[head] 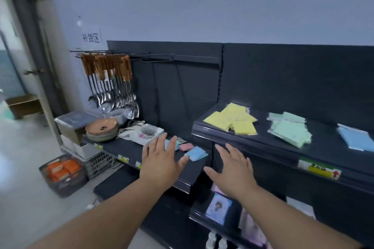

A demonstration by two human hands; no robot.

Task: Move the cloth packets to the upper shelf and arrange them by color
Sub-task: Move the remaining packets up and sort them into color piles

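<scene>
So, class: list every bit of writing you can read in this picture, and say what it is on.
"补货区": paper sign on the wall above the ladles.
Shelf-edge labels: printed, too blurred to read.
Plate: dark mark, unreadable.

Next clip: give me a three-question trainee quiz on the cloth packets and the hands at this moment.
1. True or false: the left hand grips a packet.
2. Which colour pile lies at the left end of the dark upper shelf? A) yellow B) pink C) orange
3. Fill in: the light blue cloth packet nearest the left hand lies on the ____ shelf.

Key
1. False: both it and the right hand are open and empty.
2. A: the pile of yellow cloth packets, then the pile of mint green cloth packets, then a blue cloth packet.
3. Lower, beside a small pink cloth packet.
</scene>
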